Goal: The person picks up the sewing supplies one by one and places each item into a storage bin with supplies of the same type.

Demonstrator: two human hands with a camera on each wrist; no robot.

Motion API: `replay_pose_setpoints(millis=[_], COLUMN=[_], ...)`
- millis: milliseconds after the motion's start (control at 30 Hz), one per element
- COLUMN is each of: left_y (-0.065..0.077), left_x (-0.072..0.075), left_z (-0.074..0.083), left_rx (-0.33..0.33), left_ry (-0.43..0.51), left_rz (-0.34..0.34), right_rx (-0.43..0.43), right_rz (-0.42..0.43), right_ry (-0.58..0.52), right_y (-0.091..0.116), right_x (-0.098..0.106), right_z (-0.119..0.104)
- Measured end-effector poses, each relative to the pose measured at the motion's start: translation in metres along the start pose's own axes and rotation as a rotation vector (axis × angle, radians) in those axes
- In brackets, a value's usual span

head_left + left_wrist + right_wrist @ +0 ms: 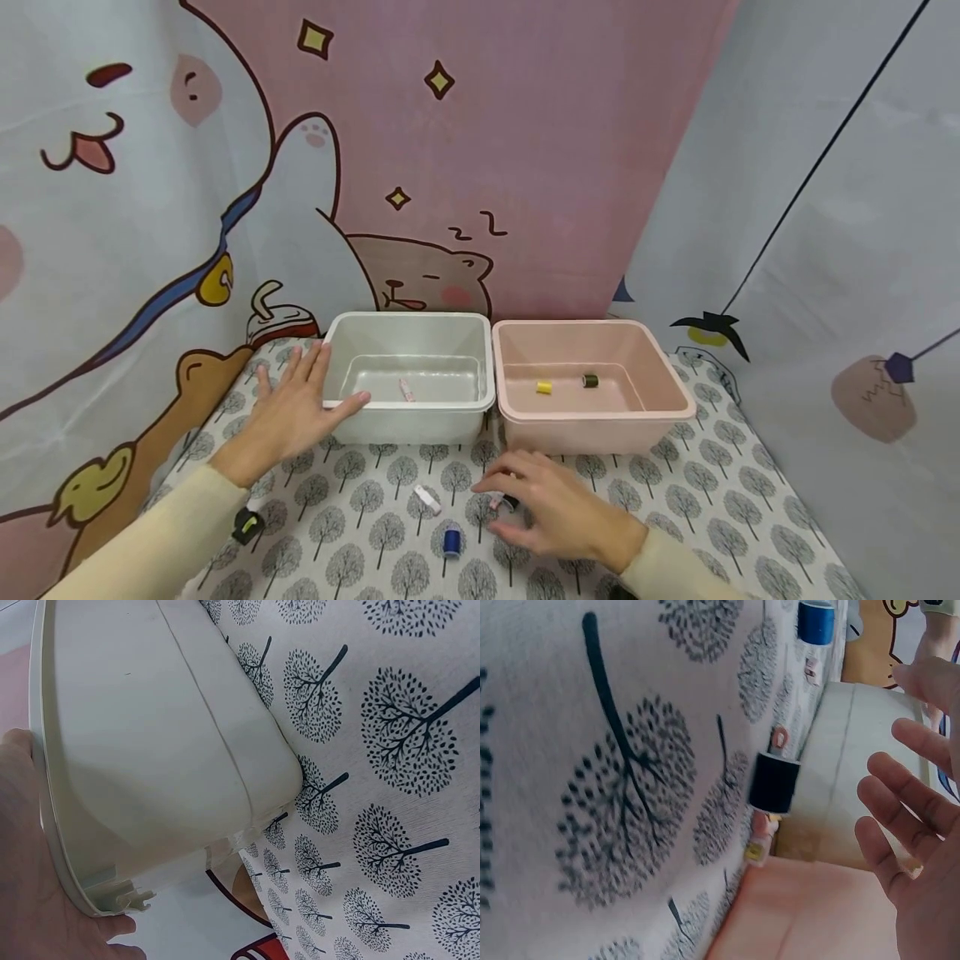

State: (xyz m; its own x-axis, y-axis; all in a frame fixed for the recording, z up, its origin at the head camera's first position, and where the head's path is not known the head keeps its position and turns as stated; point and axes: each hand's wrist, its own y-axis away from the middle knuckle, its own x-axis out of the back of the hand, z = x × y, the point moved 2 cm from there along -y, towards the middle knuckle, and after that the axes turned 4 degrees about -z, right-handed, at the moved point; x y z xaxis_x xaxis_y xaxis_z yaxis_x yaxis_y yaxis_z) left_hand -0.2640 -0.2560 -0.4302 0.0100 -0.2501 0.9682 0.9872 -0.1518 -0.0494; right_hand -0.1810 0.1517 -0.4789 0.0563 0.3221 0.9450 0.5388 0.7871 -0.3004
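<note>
In the lower frame, the white cloth (pixel 347 527) is printed with dark trees, and a blue spool (pixel 452 543) and a black spool (pixel 511 503) are seen; mid-frame, a white bin (pixel 408 426) and a pink bin (pixel 592 432) are shown

At the back of the desk (pixel 352 508), before a hanging cloth (pixel 562 150), the left tub (pixel 408 425) and the right tub (pixel 592 433) stand side by side. A small stick (pixel 406 390) lies in the left tub; the right tub holds a first spool (pixel 543 387) and, to its right, a second spool (pixel 590 381). The left hand (pixel 292 417) is at the left tub's left end. On the desk before this tub lies a loose stick (pixel 427 500), with a third spool (pixel 452 543) nearer the front, slightly right. Farther right, a fourth spool (pixel 511 503) lies by the right hand's (pixel 555 508) fingers
</note>
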Motion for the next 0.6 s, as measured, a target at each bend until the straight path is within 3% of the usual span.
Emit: replay_pose_setpoints(millis=[600], left_y=[0.000], left_x=[-0.001], left_z=[0.001], left_rx=[0.004], left_ry=[0.016], left_rz=[-0.017], right_rx=[0.054], right_rz=[-0.142], right_ry=[-0.056], right_y=[-0.010], right_x=[-0.034], right_z=[-0.007])
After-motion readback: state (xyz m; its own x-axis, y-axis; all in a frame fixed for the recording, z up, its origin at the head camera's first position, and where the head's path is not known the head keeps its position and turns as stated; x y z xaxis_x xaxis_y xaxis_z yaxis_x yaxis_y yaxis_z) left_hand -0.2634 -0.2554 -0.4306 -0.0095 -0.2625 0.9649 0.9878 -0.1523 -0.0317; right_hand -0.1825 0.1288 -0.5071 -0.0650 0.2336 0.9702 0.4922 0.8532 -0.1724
